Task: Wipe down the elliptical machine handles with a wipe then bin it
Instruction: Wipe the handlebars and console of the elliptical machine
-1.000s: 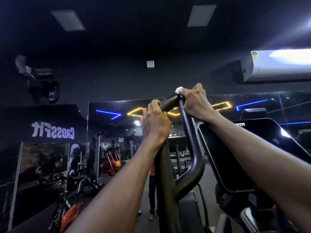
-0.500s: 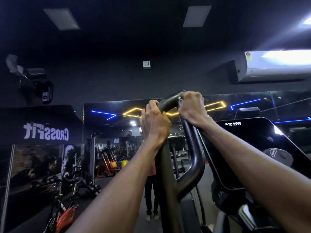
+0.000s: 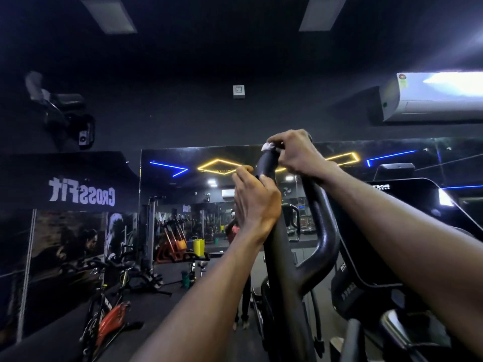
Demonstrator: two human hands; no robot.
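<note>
The dark gym floor (image 3: 162, 307) carries a red-framed exercise bike (image 3: 109, 317) at its left edge.

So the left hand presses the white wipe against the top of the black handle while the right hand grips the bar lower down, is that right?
Not quite: the hands are swapped. In the head view the right hand presses the white wipe against the top of the black handle, while the left hand grips the bar lower down.
</note>
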